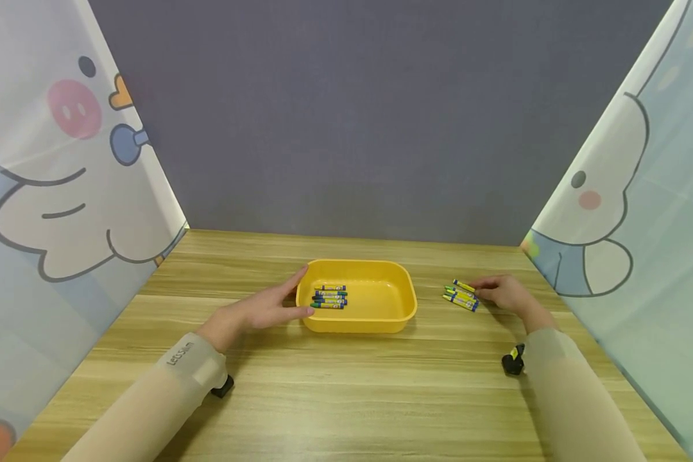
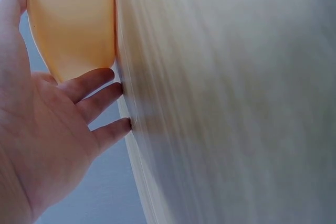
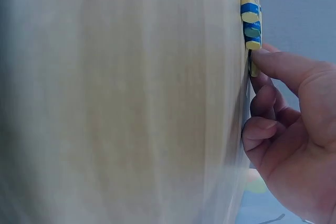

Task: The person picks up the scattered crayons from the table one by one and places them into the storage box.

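A shallow yellow tray (image 1: 381, 326) stands near the middle of the table, with several crayons (image 1: 329, 306) lying side by side at its left end. My left hand (image 1: 268, 308) spans that end: its thumb touches the rim and its extended fingers rest against the outside, as the left wrist view shows. To the right of the tray lies a small group of yellow-wrapped crayons (image 1: 461, 301) with blue bands. My right hand (image 1: 505, 294) pinches the end of one crayon (image 3: 254, 70) between thumb and index finger beside that group; its other fingers are curled in.
The wooden table (image 1: 346, 385) ends at a dark grey panel (image 1: 346, 128) behind. Cartoon-printed sheets (image 1: 63, 192) flank it left and right. A black device (image 1: 513, 362) hangs at the right wrist, and another (image 1: 223, 387) at the left.
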`<control>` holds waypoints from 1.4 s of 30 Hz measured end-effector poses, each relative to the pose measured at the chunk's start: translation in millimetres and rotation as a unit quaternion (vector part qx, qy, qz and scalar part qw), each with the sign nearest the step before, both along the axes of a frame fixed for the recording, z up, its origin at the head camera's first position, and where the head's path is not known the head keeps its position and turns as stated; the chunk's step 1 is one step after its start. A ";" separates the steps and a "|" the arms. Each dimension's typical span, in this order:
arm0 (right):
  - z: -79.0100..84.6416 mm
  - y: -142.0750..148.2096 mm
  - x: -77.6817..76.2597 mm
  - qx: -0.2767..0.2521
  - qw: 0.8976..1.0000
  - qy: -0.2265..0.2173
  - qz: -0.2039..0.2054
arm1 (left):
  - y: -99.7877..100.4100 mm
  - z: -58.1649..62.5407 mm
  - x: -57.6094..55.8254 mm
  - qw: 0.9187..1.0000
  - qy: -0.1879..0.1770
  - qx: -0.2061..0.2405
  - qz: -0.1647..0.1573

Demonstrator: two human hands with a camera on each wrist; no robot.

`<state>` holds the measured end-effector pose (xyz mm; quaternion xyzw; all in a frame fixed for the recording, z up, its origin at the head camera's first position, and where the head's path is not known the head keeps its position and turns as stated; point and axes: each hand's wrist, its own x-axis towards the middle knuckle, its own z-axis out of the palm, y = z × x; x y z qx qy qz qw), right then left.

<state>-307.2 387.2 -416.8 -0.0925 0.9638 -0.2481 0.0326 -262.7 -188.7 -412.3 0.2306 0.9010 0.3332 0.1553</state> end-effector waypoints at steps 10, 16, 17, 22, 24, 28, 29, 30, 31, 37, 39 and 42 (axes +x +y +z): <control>8.9 -7.1 3.3 -0.008 1.000 0.005 -0.006 | -0.2 -1.2 1.1 1.000 0.006 -0.014 0.006; 27.7 -36.3 5.8 -0.041 0.999 0.018 0.007 | -0.6 -0.6 -0.1 1.000 0.009 -0.011 0.005; 30.7 -42.5 6.3 -0.045 0.999 0.018 0.009 | -0.7 -0.6 -0.2 1.000 0.008 -0.009 0.005; 44.8 -74.8 10.9 -0.078 0.997 0.000 0.024 | -0.5 -0.5 -0.4 1.000 0.012 -0.010 0.002; 49.8 -88.4 13.3 -0.089 0.995 -0.003 0.035 | -0.1 0.1 -0.3 1.000 0.014 -0.011 0.002; 57.2 -116.4 17.6 -0.092 0.994 0.006 0.067 | 0.8 0.8 -0.4 1.000 0.014 -0.013 0.003; 58.3 -123.4 18.3 -0.095 0.993 0.008 0.075 | 1.0 0.9 -0.6 1.000 0.015 -0.013 0.003; 59.0 -130.3 18.8 -0.101 0.992 0.008 0.082 | 1.1 0.9 -0.7 1.000 0.015 -0.012 0.003; 59.3 -137.3 19.5 -0.106 0.990 0.009 0.092 | 1.2 0.9 -0.9 1.000 0.015 -0.012 0.003; 53.3 -177.5 21.5 -0.129 0.982 -0.001 0.136 | 1.1 0.7 -0.4 1.000 0.013 -0.011 0.003; 49.6 -189.7 22.5 -0.130 0.981 -0.007 0.147 | 1.1 0.6 0.2 1.000 0.013 -0.015 0.004; 43.3 -206.4 23.8 -0.128 0.978 -0.016 0.163 | 1.8 1.0 1.3 1.000 0.013 -0.015 0.006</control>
